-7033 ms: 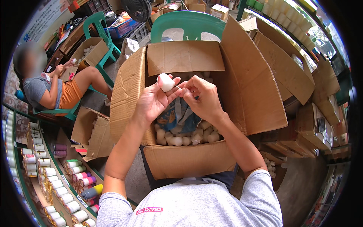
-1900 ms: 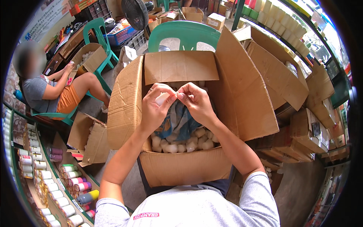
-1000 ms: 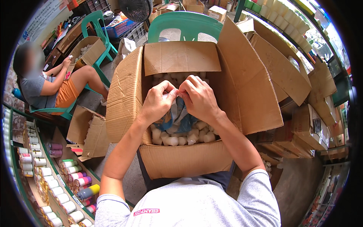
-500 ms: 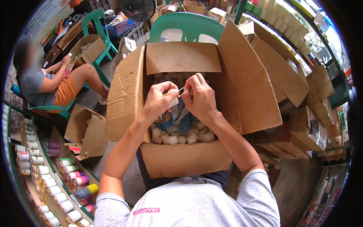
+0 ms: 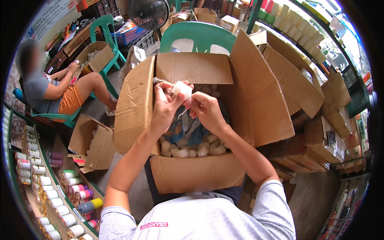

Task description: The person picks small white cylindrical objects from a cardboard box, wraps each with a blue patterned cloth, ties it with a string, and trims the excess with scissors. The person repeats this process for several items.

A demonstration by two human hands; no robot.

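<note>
Above the open cardboard box (image 5: 196, 174), my left hand (image 5: 165, 106) holds a short white candle (image 5: 182, 90) between thumb and fingers, its end tilted up. My right hand (image 5: 207, 111) is pinched closed at the candle's lower right side, its fingertips touching it; whether it also grips a wick is hidden. A thin pale strip (image 5: 159, 81) shows at the far side of my left hand. Inside the box lie several similar short whitish candles (image 5: 203, 149), with crumpled blue plastic (image 5: 175, 135) among them, partly covered by my hands.
A green plastic chair (image 5: 196, 30) stands behind the box. At left a seated person (image 5: 48, 88) works with small pieces beside another box (image 5: 98, 60). Shelves of candles (image 5: 60, 209) line the lower left; stacked cartons (image 5: 324, 138) and a shelf (image 5: 294, 30) fill the right.
Half a second ago my hands were apart with a thin wick-like strand between them. Now they have come together, and the candle is turned up into view in my left hand.
</note>
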